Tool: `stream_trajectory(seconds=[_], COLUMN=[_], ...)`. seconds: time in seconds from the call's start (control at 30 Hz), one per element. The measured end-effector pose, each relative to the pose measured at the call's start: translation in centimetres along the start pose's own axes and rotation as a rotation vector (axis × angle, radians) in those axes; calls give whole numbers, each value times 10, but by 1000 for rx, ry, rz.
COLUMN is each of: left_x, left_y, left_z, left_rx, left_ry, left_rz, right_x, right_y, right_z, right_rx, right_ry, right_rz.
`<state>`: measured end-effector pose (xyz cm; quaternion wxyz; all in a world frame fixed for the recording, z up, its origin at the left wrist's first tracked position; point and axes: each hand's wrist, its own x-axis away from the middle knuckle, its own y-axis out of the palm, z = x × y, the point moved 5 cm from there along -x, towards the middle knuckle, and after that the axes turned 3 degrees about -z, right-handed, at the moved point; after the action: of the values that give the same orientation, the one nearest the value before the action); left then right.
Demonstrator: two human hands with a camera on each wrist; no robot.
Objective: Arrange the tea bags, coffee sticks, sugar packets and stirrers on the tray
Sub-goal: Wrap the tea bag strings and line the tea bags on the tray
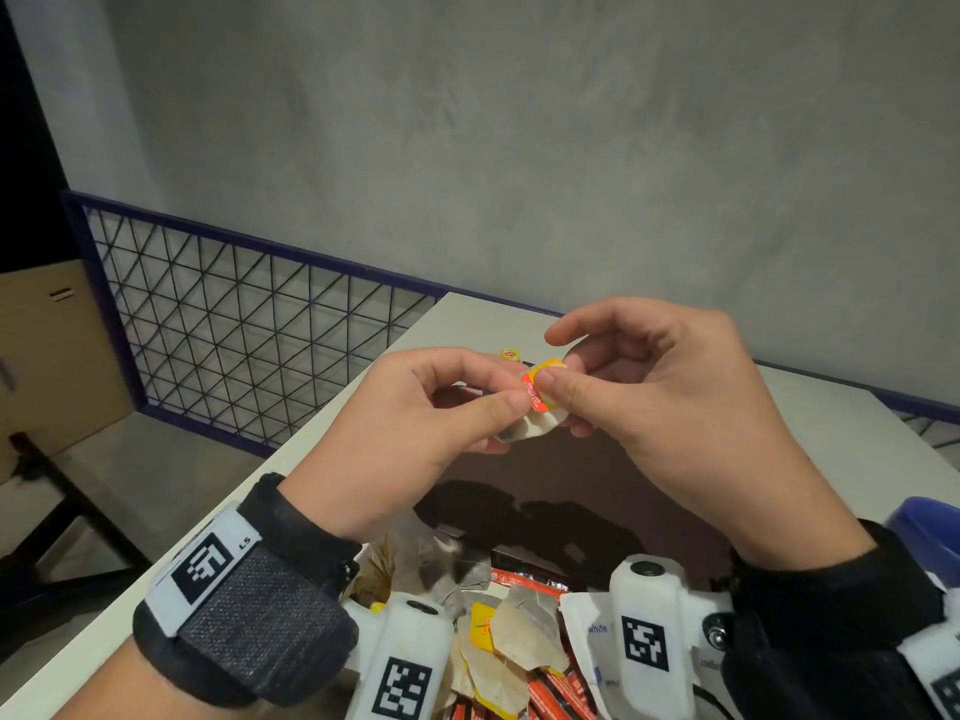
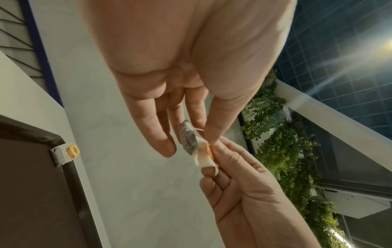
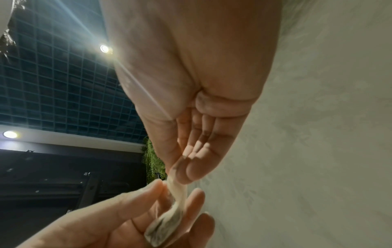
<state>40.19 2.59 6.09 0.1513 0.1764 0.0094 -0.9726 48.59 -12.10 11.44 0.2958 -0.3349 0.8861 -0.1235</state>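
Both hands hold one tea bag (image 1: 530, 429) in the air above the far part of a dark brown tray (image 1: 654, 491). My left hand (image 1: 514, 396) pinches the greyish pouch (image 2: 187, 139) between thumb and fingers. My right hand (image 1: 558, 376) pinches its red and yellow tag (image 1: 540, 389) and the paper top (image 3: 178, 189). Another tea bag (image 2: 60, 155) with a yellow tag (image 1: 510, 354) lies on the tray's far corner. A heap of tea bags, red coffee sticks and white sugar packets (image 1: 519, 646) lies near me, partly hidden by my wrists.
The tray sits on a white table (image 1: 332, 444), whose left edge runs diagonally. A blue container (image 1: 930, 527) shows at the right edge. A blue-framed wire mesh fence (image 1: 249, 324) and a grey wall stand behind the table.
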Motion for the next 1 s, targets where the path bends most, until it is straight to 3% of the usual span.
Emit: stream_trajectory(seconds=[0.23, 0.37, 0.47, 0.6, 0.73, 0.87, 1.0], left_x=[2, 1, -1, -1, -7, -10, -11], left_y=[4, 0, -6, -10, -25, -50, -64], left_z=[-1, 1, 5, 8, 4, 0, -5], left_rx=[172, 208, 240, 252, 253, 338, 402], left_ry=[-80, -88, -68, -56, -96, -128, -136], left_rz=[-55, -3, 50, 63, 166, 327, 383], right_x=[2, 3, 4, -3, -46, -108, -144], right_y=[1, 4, 6, 20, 16, 12, 21], right_z=[-3, -8, -6, -6, -6, 22, 94], right_rx=[47, -7, -94, -68, -39, 146, 480], right_ry=[-52, -63, 21, 98, 178, 308, 483], right_rz=[-10, -12, 4, -155, -189, -310, -466])
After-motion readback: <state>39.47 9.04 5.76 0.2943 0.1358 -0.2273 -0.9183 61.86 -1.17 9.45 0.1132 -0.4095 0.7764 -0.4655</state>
